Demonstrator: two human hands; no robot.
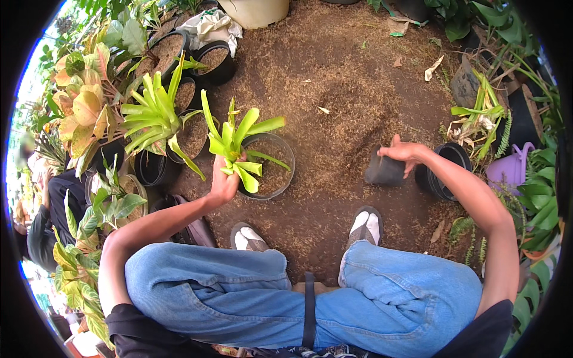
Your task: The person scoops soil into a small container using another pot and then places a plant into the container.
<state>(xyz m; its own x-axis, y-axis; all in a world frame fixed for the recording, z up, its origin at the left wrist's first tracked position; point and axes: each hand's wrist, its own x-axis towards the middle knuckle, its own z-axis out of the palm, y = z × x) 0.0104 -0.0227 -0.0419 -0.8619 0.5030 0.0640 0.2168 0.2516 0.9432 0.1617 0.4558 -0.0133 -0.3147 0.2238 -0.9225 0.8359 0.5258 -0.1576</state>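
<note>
My left hand (225,181) is closed around the base of a bright green bromeliad (234,140). Its leaves fan out over the left side of a round clear basin (290,173) that has loose brown growing mix in it. On the right, my right hand (403,154) grips a small black plant pot (382,169), which is tilted and a little blurred just above the soil. Right beside that hand stands a stack of black pots (452,160).
A second bromeliad (156,113) and several black pots (215,67) with growing mix crowd the left. A purple watering can (506,170) and yellowing cut plants (482,110) are at right. My shoes (365,224) rest on the soil. Another person (57,203) sits at far left.
</note>
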